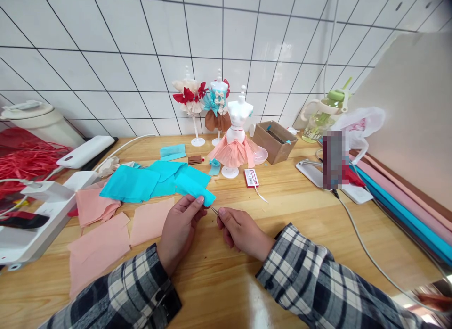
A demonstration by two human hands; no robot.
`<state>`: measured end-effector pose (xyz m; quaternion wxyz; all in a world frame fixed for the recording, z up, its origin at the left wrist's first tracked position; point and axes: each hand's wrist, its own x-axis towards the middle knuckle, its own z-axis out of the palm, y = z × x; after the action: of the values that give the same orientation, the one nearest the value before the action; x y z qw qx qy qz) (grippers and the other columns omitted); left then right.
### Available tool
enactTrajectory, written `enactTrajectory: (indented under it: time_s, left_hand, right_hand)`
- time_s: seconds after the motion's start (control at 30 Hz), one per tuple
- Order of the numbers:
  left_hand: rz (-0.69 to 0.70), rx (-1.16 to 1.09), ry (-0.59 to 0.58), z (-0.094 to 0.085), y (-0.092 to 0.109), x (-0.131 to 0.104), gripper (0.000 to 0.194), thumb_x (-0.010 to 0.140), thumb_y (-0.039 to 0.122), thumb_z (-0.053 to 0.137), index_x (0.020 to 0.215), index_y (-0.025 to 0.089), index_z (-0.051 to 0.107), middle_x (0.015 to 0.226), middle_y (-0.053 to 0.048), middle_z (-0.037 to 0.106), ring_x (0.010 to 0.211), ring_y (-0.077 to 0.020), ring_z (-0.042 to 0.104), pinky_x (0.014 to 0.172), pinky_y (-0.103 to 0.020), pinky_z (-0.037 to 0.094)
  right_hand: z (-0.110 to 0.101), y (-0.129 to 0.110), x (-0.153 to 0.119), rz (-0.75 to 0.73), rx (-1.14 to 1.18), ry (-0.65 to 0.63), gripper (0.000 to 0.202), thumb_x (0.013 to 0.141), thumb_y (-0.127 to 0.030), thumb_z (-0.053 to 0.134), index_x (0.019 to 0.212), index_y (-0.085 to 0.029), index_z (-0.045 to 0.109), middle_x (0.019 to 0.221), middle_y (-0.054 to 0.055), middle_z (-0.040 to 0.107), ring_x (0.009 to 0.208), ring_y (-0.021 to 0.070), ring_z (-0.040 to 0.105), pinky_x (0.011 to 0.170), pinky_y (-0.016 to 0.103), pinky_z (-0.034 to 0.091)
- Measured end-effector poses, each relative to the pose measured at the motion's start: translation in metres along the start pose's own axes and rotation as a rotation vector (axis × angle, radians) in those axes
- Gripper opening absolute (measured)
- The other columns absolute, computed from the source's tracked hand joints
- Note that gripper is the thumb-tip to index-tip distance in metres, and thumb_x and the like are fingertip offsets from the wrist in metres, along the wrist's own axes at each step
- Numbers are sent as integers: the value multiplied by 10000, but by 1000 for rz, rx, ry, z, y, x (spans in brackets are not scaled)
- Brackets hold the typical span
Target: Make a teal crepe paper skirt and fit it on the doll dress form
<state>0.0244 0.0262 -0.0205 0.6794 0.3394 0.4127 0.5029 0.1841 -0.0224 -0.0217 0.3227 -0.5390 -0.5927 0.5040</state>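
On the wooden worktop (289,201), the pile of blue sheets (129,184) lies beyond the left hand and a little to its left. The left hand (181,230) and the right hand (245,231) are near each other, but apart. The left one pinches the blue piece (197,192), which extends forward from its thumb, toward the pile. The right one is closed on the thin metal tool (214,210), pointing at this piece; whether they touch, I cannot tell.

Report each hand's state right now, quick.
Left hand: closed, pinching a turquoise strip.
Right hand: closed, holding a thin tool, type unclear.
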Motion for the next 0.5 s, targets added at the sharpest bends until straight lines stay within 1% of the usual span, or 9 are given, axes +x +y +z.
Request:
enactTrajectory:
  time_s: [0.17, 0.4, 0.5]
  left_hand:
    - [-17, 103, -74, -2, -3, 0, 196, 718, 315, 786, 827, 175, 701, 789, -3, 687, 746, -115, 593, 705, -215, 484]
    - [7, 127, -93, -1, -2, -1, 186, 739, 334, 765, 825, 184, 696, 816, -3, 694, 772, -122, 591, 714, -218, 482]
    - [13, 122, -72, 1, -1, -2, 199, 718, 338, 781, 806, 183, 692, 795, 2, 690, 762, -122, 590, 697, -212, 480]
  right_hand:
    - [1, -1, -1, 6, 2, -4, 501, 990, -553, 228, 769, -199, 505, 440, -56, 500, 374, 72, 427, 474, 200, 359]
    - [2, -2, 1, 4, 36, 33, 474, 986, -539, 258, 754, -201, 496, 455, -66, 440, 390, 79, 403, 455, 203, 328]
    - [2, -2, 2, -10, 37, 39, 463, 982, -533, 284, 746, -197, 497, 474, -62, 435, 416, 83, 398, 468, 206, 318]
